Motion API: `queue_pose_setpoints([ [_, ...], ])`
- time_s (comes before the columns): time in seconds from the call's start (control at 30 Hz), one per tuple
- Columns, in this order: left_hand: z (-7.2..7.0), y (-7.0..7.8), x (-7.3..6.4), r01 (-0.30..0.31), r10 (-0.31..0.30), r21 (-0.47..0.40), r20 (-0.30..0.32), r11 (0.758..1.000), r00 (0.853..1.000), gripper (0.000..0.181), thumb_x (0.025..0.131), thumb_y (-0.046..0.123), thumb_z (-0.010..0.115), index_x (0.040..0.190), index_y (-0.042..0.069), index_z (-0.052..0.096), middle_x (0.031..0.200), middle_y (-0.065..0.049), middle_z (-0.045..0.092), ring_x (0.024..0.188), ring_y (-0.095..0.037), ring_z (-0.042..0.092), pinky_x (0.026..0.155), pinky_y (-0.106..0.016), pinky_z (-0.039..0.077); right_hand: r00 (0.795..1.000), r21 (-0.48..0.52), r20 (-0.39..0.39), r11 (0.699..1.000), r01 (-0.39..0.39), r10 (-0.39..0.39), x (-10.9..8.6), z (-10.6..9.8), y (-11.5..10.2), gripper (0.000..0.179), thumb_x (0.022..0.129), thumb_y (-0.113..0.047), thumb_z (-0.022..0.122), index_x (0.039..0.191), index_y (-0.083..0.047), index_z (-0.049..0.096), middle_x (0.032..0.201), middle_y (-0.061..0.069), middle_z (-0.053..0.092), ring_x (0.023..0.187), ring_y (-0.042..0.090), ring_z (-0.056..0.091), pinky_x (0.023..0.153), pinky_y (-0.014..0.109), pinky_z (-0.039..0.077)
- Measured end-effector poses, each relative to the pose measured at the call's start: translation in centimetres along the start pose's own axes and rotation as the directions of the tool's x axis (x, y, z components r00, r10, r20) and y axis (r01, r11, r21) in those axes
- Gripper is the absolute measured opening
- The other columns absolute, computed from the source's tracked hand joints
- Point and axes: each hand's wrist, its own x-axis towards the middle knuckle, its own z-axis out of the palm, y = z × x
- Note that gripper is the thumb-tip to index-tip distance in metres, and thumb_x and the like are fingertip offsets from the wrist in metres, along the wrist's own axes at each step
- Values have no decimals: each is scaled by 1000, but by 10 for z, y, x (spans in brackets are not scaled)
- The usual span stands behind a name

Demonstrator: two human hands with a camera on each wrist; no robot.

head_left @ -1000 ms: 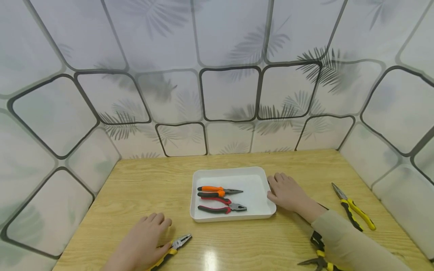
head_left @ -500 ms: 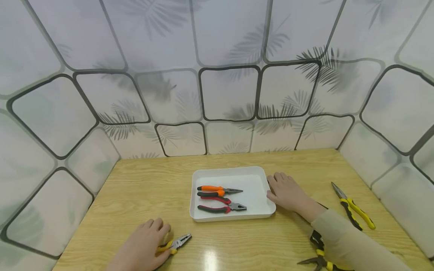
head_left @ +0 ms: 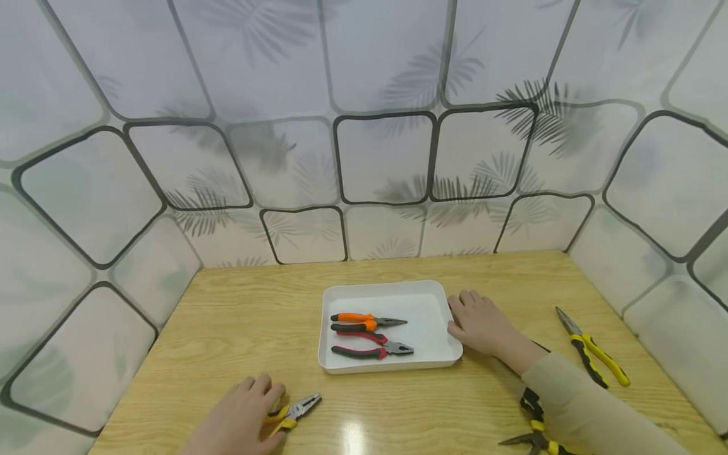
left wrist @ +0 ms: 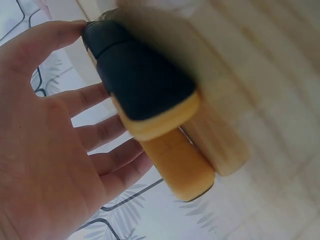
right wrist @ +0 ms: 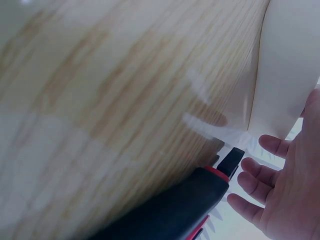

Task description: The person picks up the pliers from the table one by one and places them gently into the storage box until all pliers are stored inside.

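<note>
My left hand [head_left: 241, 417] is at the yellow-and-black combination pliers [head_left: 296, 411] lying near the table's front left. In the left wrist view the thumb tip is right at the black grip [left wrist: 145, 75], and the fairly straight fingers [left wrist: 105, 132] reach behind the handles. My right hand [head_left: 480, 322] lies at the right rim of the white tray [head_left: 392, 366], its fingers loosely bent. Inside the tray are orange-and-black long-nose pliers [head_left: 364, 322] and red-and-black combination pliers [head_left: 375, 349]. A black tool with red trim [right wrist: 185, 205] lies beside the right hand, partly covered by the arm.
Yellow-and-black long-nose pliers [head_left: 588, 351] lie at the table's right side. Other yellow-and-black pliers [head_left: 537, 437] sit at the front right, partly hidden by the right sleeve [head_left: 586, 404]. A patterned wall covering [head_left: 387, 227] encloses the wooden table [head_left: 256, 322] at back and sides.
My left hand has shifted a little toward the front and left, showing more of the yellow handles. The pliers' head has stayed in place. The right hand and tray look still.
</note>
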Motion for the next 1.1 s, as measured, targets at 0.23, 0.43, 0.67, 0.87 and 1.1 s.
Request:
queue_pose_setpoints([
  [0.23, -1, 2, 2, 65, -62, -29, 94, 997, 994, 59, 79, 59, 83, 120, 20, 65, 96, 8, 47, 82, -12, 42, 73, -36, 43, 1000, 3, -1, 1000, -3, 3, 0, 0, 0, 32, 98, -28, 60, 119, -4, 59, 94, 9, 49, 82, 22, 41, 70, 38, 37],
  [0.43, -2, 5, 4, 92, -89, -19, 135, 996, 987, 68, 75, 58, 87, 127, 19, 65, 98, 8, 51, 84, -13, 44, 77, -38, 47, 1000, -6, -5, 1000, 1, -1, 0, 0, 0, 33, 98, -28, 61, 120, -3, 60, 94, 9, 49, 81, 22, 42, 69, 38, 39],
  [0.67, -2, 5, 3, 87, -78, -52, 167, 995, 983, 69, 75, 52, 90, 130, 20, 63, 103, 7, 56, 86, -13, 49, 77, -39, 52, 1000, -8, 0, 1000, 0, 0, -1, 0, 0, 33, 98, -28, 61, 119, -3, 59, 94, 9, 50, 81, 23, 42, 69, 39, 39],
  [0.87, -1, 6, 5, 86, -73, -65, 178, 994, 981, 63, 75, 43, 92, 126, 19, 63, 102, 7, 56, 85, -12, 49, 74, -37, 52, 1000, -5, -4, 1000, -2, 2, 0, 2, 1, 32, 98, -28, 60, 118, -3, 59, 94, 9, 49, 81, 22, 41, 68, 37, 37],
  [1.1, -1, 9, 5, 89, -77, -65, 178, 994, 981, 62, 74, 36, 94, 124, 19, 62, 99, 6, 55, 82, -13, 49, 69, -36, 51, 1000, 1, 1, 1000, -4, 4, 0, 1, 1, 28, 98, -29, 59, 114, -6, 58, 93, 8, 48, 80, 21, 39, 68, 36, 34],
])
